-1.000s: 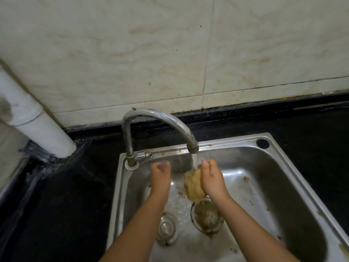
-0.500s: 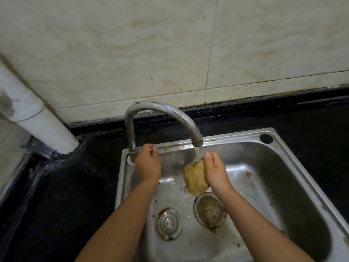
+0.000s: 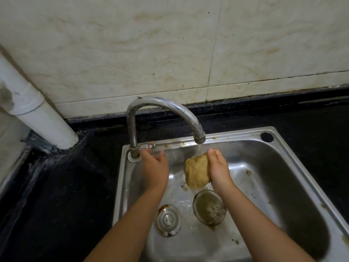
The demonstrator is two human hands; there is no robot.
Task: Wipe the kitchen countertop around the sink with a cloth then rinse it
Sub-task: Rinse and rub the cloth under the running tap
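Since half a second ago, the left hand (image 3: 155, 168) has been drawn back off the tap lever (image 3: 151, 145) and is now blurred just below it, fingers loosely extended, nothing held. Nearest, a round drain plug (image 3: 167, 220) and a strainer (image 3: 209, 207) filled with foamy water are seen on the floor of the steel sink (image 3: 294, 167). Above the strainer, the wadded yellow cloth (image 3: 196, 172) is gripped by the right hand (image 3: 219, 168) under the thin stream from the gooseneck tap (image 3: 162, 106). The sink is bordered left and behind by black worktop (image 3: 66, 186), open on the left. A white pipe (image 3: 37, 118) meets the corner. No writing can be read.
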